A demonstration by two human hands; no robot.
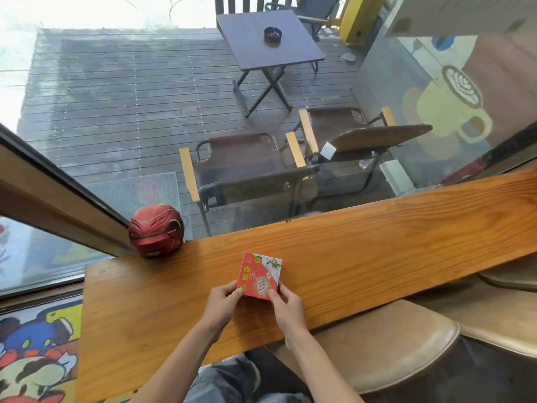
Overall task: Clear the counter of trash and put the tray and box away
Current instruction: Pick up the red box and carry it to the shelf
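Note:
A red and white printed box (259, 274) is held just above the wooden counter (363, 251), near its front middle. My left hand (223, 305) grips the box's near left corner with thumb and fingers. My right hand (286, 305) pinches its near right corner. The box tilts slightly, its top face toward me. No tray or trash shows on the counter.
A red helmet (156, 231) rests at the counter's far left corner by the window frame. Behind the glass lie a deck, folding chairs (241, 173) and a small table (268, 39). A padded brown stool (392, 353) stands at my right, under the counter's edge.

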